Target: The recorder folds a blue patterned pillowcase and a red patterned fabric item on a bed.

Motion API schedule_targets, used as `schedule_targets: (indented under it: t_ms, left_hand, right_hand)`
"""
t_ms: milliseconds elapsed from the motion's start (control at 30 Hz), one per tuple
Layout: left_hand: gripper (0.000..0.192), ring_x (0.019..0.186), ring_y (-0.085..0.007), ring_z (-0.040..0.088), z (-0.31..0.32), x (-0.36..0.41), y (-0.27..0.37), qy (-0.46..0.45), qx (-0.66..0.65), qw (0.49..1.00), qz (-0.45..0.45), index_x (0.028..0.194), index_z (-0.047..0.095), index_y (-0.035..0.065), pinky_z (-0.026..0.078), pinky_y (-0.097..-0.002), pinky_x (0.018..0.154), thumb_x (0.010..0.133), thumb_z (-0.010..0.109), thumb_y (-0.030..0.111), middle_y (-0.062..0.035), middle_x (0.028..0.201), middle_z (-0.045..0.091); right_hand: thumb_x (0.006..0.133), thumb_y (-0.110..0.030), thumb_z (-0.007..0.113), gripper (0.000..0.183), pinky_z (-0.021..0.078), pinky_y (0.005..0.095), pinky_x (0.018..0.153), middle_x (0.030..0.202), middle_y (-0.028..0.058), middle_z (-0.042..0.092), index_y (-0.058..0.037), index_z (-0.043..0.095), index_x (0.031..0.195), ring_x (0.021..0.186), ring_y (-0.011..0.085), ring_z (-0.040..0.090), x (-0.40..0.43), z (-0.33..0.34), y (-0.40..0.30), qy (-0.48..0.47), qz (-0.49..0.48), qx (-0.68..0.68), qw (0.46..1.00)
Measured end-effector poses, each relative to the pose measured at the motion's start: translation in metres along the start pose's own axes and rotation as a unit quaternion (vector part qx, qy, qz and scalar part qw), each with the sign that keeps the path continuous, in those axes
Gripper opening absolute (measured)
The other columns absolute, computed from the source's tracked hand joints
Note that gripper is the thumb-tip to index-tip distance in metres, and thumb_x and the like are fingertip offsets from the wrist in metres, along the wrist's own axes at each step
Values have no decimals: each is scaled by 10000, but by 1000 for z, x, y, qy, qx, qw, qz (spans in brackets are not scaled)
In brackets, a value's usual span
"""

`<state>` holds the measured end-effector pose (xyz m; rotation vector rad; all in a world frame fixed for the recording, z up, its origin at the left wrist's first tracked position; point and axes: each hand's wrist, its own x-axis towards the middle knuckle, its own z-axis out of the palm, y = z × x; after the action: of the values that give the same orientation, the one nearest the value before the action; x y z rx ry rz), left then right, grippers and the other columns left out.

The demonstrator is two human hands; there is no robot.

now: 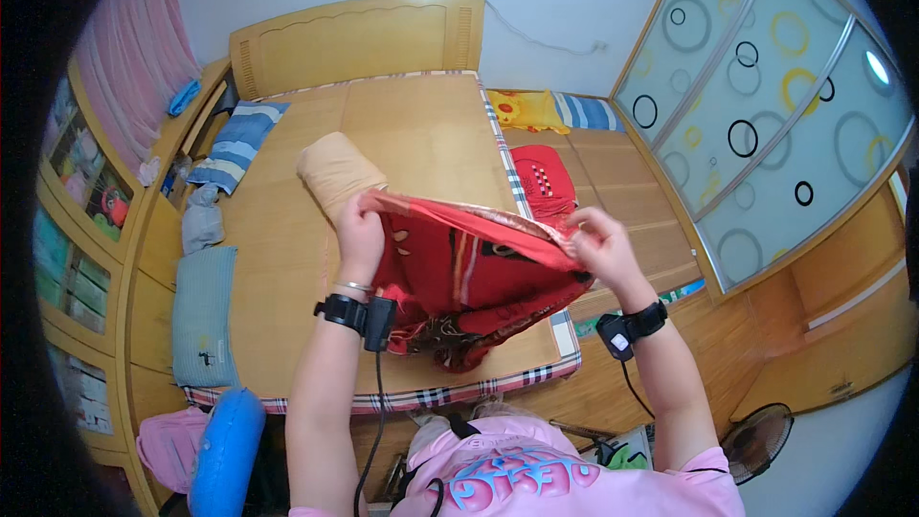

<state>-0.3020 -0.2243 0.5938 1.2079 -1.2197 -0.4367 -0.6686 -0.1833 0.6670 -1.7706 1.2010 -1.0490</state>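
Observation:
Both my hands hold a red patterned garment (431, 258) up in front of me, stretched between them over the near part of the bed. My left hand (360, 233) grips one end of its upper edge, with the fist closed. At the other end of that edge, my right hand (599, 240) pinches the cloth between thumb and fingers. The lower part of the garment hangs in folds near the mat (273, 330) on the bed. Behind my left hand lies a beige rolled cloth (341, 169).
Pillows (204, 316) line the bed's left side, beside a wooden cabinet (154, 230). A red folded cloth (542, 176) lies on the lower platform at right. A blue inflatable (226, 452) and pink bag (169, 445) stand near left; a fan (757, 441) stands near right.

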Motion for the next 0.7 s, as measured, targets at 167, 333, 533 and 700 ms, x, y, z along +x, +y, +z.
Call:
schedule_targets:
  t_ms: [167, 333, 533, 700]
  left_hand:
    - [248, 780, -203, 640, -21, 2, 68, -75, 2, 996, 40, 1011, 567, -4, 512, -325, 730, 800, 444, -42, -111, 831, 659]
    - [415, 831, -241, 681, -44, -25, 45, -247, 161, 954, -43, 1111, 531, 45, 523, -348, 705, 743, 685, 159, -167, 829, 663]
    - [355, 1004, -371, 607, -27, -79, 15, -449, 382, 803, -87, 1143, 648, 130, 507, -399, 848, 798, 569, 123, -232, 1105, 629]
    - [380, 1175, -273, 547, -1, -104, -30, -364, 10, 927, -86, 1201, 589, 14, 427, -325, 983, 831, 506, 18, -173, 1296, 563]
  right_hand:
    - [744, -322, 676, 308, 522, 460, 679, 796, 173, 665, -118, 680, 974, 761, 370, 644, -8, 43, 7, -169, -3, -460, 872]
    - [777, -67, 598, 168, 484, 399, 761, 861, 174, 616, -34, 674, 923, 869, 347, 588, -2, 40, 56, 32, -62, -230, 971]
    - [833, 13, 533, 166, 489, 277, 763, 925, 58, 651, 3, 600, 985, 870, 141, 603, -1, 54, 42, 35, 24, 174, 984]
    - [844, 1, 496, 166, 473, 251, 690, 852, 41, 640, 5, 595, 977, 787, 95, 568, 6, 69, 40, -30, 30, 135, 990]
